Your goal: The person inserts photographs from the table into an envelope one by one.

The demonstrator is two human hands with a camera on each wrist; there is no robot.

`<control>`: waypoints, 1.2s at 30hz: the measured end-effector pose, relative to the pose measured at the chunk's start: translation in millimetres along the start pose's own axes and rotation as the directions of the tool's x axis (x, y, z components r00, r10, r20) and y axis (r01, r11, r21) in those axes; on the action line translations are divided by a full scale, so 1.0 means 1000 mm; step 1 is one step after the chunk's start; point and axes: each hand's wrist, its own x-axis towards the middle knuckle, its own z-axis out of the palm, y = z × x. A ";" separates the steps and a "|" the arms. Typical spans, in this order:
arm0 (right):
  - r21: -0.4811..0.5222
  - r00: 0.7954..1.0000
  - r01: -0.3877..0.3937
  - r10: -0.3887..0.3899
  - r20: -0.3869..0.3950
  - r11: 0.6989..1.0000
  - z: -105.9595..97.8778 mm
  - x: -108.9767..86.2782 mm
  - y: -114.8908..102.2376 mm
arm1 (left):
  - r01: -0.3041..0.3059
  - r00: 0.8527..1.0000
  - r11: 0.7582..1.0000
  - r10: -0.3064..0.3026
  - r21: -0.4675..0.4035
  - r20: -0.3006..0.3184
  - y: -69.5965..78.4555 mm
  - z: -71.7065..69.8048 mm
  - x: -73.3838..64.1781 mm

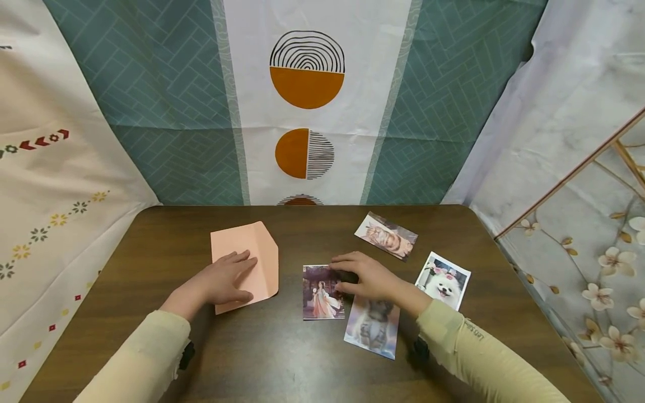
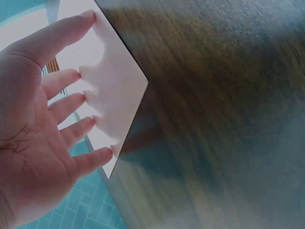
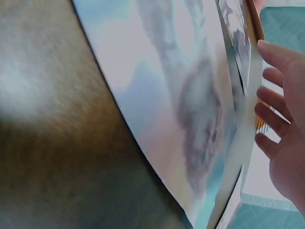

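Salmon-pink paper envelope, angular-flapped, laid on dark wood-grain table, touched by spread left hand; glossy robed-figure card overhung at one corner by loosely spread right hand; cream-sleeve lettering partly legible.

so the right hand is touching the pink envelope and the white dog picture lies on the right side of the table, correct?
Not quite: it is the left hand that is touching the pink envelope, as the head view shows. The white dog picture does lie on the right side of the table.
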 end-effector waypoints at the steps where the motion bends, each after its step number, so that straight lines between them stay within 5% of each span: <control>1: -0.001 1.000 -0.018 0.018 -0.005 1.000 -0.001 0.001 0.000 | 0.012 1.000 1.000 -0.012 -0.002 -0.004 0.001 0.000 0.000; 7: -0.008 0.994 -0.095 0.094 -0.055 0.995 -0.008 0.007 0.003 | 0.163 0.982 0.986 -0.161 0.013 -0.096 0.014 0.003 0.002; 14: -0.058 0.986 -0.151 0.145 -0.084 0.987 -0.007 0.017 0.005 | 0.363 0.915 0.932 -0.361 -0.024 -0.182 0.030 0.013 0.003; 19: -0.099 0.984 -0.162 0.153 -0.090 0.982 0.000 0.020 0.005 | 0.444 0.865 0.892 -0.451 -0.081 -0.221 0.034 0.023 0.006; 24: -0.101 0.982 -0.174 0.165 -0.087 0.980 0.005 0.020 0.006 | 0.479 0.831 0.869 -0.495 -0.126 -0.254 0.039 0.032 0.008; 29: -0.140 0.988 -0.134 0.121 -0.097 0.981 0.009 0.020 0.009 | 0.482 0.826 0.869 -0.492 -0.108 -0.273 0.041 0.038 0.007; 36: -0.186 0.990 -0.072 0.048 -0.131 0.980 0.012 0.018 0.012 | 0.455 0.855 0.888 -0.455 -0.059 -0.250 0.036 0.040 0.007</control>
